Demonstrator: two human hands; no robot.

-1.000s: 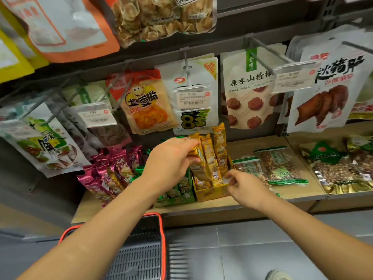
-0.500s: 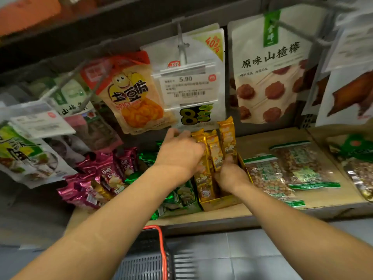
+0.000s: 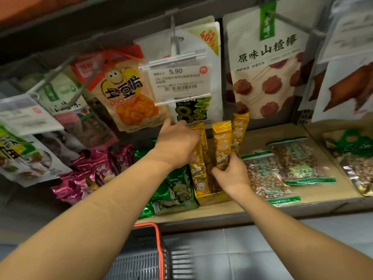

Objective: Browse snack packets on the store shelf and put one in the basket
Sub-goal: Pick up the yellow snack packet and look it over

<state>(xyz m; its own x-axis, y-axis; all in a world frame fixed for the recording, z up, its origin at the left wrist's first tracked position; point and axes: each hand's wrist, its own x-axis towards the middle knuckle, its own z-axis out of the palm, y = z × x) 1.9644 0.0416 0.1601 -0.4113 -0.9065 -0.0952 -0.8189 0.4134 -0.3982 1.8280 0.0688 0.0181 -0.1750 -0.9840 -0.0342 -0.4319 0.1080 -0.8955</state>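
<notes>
The red-rimmed basket (image 3: pixel 159 245) sits nearest, below the shelf (image 3: pixel 222 211). The right hand (image 3: pixel 232 176) has its fingers clasped round the lower end of a yellow snack packet (image 3: pixel 222 142), which stands upright with its top pointing up, over its display box (image 3: pixel 214 198). The left hand (image 3: pixel 175 146) lies against the neighbouring packets (image 3: pixel 198 158); I cannot tell its grip.

The yellow packets (image 3: pixel 222 142) are glossy printed film; the magenta packets (image 3: pixel 101 168) and green packets (image 3: pixel 177 188) are crinkled, shiny foil. The peanut bags (image 3: pixel 268 178) are clear smooth plastic. The shelf (image 3: pixel 212 214) looks like matt pale wood board. The basket (image 3: pixel 159 249) is grey plastic mesh with a red rim.
</notes>
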